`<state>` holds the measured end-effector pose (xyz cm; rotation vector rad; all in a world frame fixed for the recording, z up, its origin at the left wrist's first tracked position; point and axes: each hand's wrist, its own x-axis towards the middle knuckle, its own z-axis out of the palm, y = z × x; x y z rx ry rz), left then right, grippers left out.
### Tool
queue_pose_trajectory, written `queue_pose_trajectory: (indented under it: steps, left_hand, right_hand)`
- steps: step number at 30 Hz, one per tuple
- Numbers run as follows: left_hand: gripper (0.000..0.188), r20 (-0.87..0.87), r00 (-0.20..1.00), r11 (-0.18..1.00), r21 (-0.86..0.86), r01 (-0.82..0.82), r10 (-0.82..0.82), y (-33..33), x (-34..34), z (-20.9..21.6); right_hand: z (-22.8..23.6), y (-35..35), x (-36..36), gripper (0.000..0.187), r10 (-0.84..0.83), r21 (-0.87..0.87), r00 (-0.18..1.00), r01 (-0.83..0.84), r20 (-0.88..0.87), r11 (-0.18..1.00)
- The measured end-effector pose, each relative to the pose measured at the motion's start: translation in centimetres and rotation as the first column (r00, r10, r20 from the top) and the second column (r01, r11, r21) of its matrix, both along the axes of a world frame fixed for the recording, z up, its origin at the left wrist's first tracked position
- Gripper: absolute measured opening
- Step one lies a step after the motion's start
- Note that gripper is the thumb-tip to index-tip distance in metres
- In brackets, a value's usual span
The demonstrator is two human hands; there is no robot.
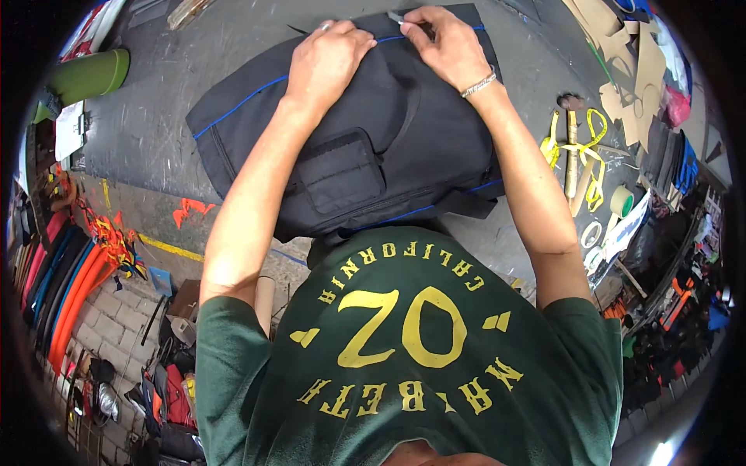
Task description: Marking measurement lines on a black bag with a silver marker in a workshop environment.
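A black fabric bag [435,147] with blue piping lies across the table in front of me. Near its far edge my left hand [330,58] presses down with curled fingers, gripping the cloth. My right hand [447,46] pinches a small pale, metallic-looking tool [395,17] against the blue-piped seam; its exact kind is too small to make out. A chain bracelet [479,82] circles my right wrist. On the bag's near side a square pocket [342,172] faces up, between my forearms.
Right of the bag, a hammer [572,155] and a yellow measuring tape [597,128] lie on the grey table [148,147]. Beyond them are brown cardboard patterns [649,70] and a green tape roll [622,201]. A green roll [89,76] lies at the left; orange fabric rolls [74,299] stand below.
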<state>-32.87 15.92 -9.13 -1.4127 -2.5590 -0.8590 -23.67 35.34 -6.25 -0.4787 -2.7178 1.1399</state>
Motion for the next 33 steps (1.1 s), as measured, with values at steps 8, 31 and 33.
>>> queue_pose_trajectory:
  steps: [8,31,33]
  left_hand:
    - [0.014,-0.101,0.973,0.939,-0.297,0.171,-0.209,1.7,-2.2,1.6]
    - [0.017,0.073,0.994,0.992,-0.090,0.084,-0.077,1.4,-0.9,0.1]
    - [0.017,0.103,0.995,0.988,-0.156,0.013,0.003,1.4,-1.0,0.0]
  right_hand:
    - [-1.1,-0.8,-1.1,0.041,-0.117,0.082,0.987,0.108,0.108,0.991]
    - [-0.2,-0.3,2.1,0.036,0.060,-0.071,0.995,-0.066,-0.082,0.995]
    - [-0.5,-0.6,3.0,0.023,0.147,0.084,0.989,-0.147,0.007,0.986]
